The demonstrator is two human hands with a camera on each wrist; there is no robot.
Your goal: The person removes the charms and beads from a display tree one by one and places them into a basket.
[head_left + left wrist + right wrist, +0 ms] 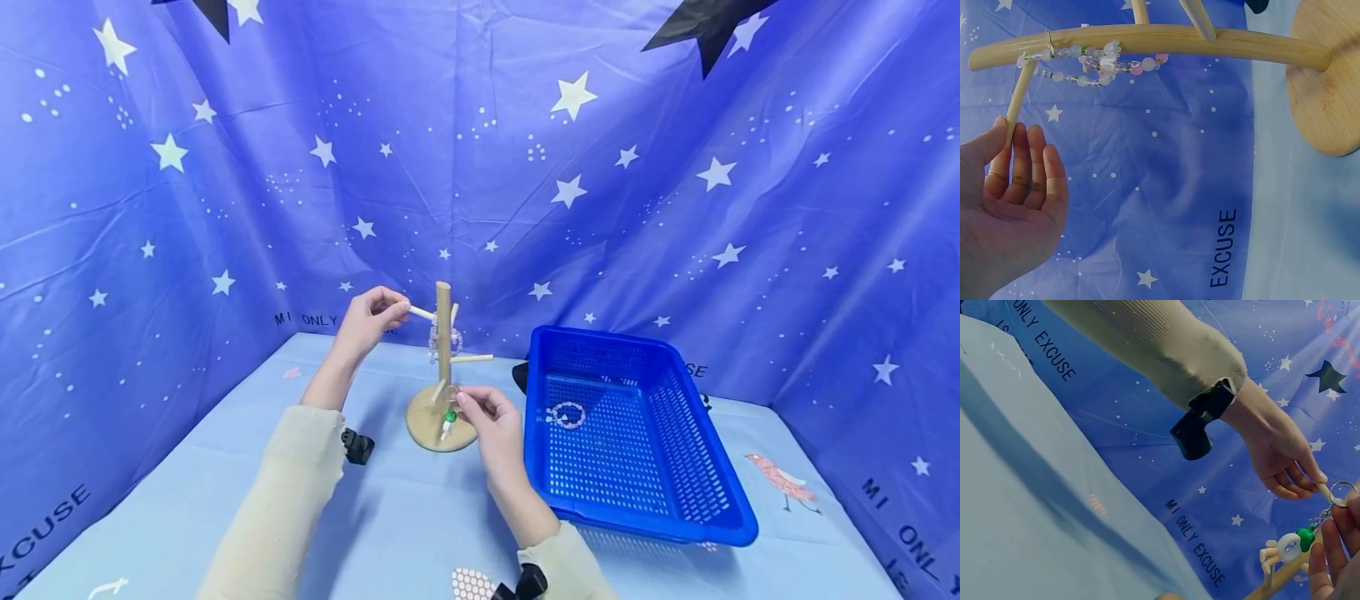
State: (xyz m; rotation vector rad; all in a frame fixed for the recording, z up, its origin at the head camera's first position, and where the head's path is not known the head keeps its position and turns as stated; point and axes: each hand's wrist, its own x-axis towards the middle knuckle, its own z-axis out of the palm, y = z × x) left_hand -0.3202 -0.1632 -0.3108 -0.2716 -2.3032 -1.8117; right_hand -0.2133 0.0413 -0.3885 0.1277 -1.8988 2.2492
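In the head view, the left hand (371, 318) pinches an upper peg of the wooden stand (443, 300), which probably steadies it, while the right hand (497, 425) grips the keychain (450, 417) by its ring beside a lower peg (438, 392); squaring the ring to that peg seems wise. The left wrist view shows the pinch near the peg's tip. In the right wrist view, the keychain's long axis runs from ring to figure, legs pointing away from the right fingertips.

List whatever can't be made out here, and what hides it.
Right wrist view: most of the right hand, cut off by the right edge.
Left wrist view: part of the round wooden base, cut off by the right edge.
Head view: the black object, partly behind the blue plastic basket.
Head view: keychain charm details, too small.
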